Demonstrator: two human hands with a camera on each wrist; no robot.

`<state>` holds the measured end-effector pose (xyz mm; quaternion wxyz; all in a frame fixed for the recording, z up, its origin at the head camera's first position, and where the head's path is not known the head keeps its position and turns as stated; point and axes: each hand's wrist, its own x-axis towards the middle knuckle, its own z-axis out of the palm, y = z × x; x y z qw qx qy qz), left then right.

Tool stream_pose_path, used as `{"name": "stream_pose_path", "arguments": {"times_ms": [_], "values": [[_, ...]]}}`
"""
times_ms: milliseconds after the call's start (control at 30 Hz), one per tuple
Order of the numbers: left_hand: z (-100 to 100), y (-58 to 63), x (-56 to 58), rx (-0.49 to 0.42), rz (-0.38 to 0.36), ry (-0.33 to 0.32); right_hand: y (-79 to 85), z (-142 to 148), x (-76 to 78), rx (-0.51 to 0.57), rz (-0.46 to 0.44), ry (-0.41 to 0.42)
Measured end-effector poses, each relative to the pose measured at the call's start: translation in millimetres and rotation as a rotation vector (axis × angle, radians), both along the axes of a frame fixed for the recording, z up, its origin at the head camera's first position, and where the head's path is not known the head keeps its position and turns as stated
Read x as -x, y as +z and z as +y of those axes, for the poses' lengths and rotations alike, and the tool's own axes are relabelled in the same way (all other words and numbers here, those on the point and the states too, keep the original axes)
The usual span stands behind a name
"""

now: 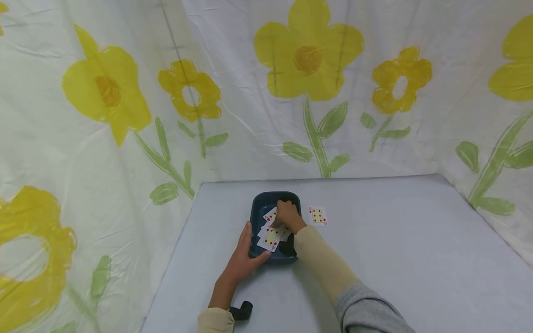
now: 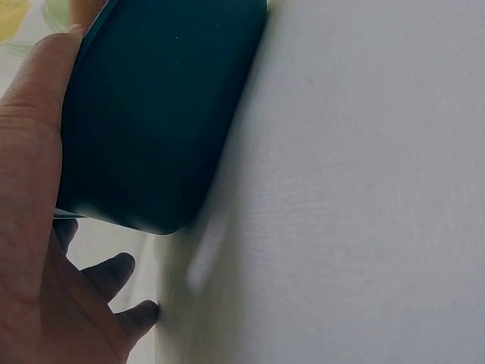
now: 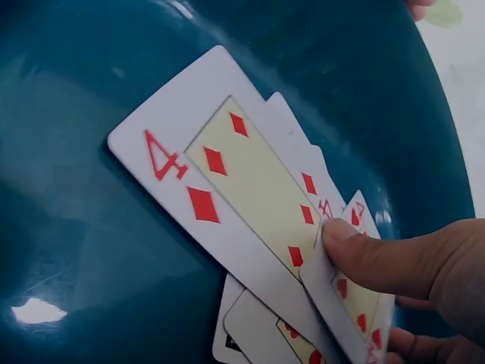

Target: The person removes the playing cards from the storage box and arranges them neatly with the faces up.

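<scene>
Right grip pinches a hearts card, left grip spread against the tray: card-picking, it seems, wanting a clean lift next.

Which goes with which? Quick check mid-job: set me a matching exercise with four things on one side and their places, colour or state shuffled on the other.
Things:
1. left grip
2. right grip
3. tray
4. six of diamonds

Matches:
a. pinching a hearts card
b. flat on the table, right of the tray
c. at the tray's near left corner
d. dark blue-green

Pairs: 1-c, 2-a, 3-d, 4-b
</scene>
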<state>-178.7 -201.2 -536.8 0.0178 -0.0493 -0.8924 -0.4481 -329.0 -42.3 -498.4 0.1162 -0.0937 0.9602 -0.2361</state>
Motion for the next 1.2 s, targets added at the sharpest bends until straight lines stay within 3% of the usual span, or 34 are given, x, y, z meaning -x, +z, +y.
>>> {"name": "stream_pose_path", "arguments": {"times_ms": [333,667,900,1200], "values": [[0,-0.6,1.2,0.017,0.004,-0.004,-0.3,6,-0.6,0.071,0.113,0.046],[-1,-1.5,1.3,0.023,-0.011,0.005,12.3,12,-2.8,0.137,0.107,0.053],[-1,-1.0,1.0,0.026,-0.020,0.014,28.3,21,2.8,0.257,-0.007,0.060],[0,0.4,1.4,0.035,-0.019,0.007,34.5,40,9.4,0.426,-0.120,0.020]]}}
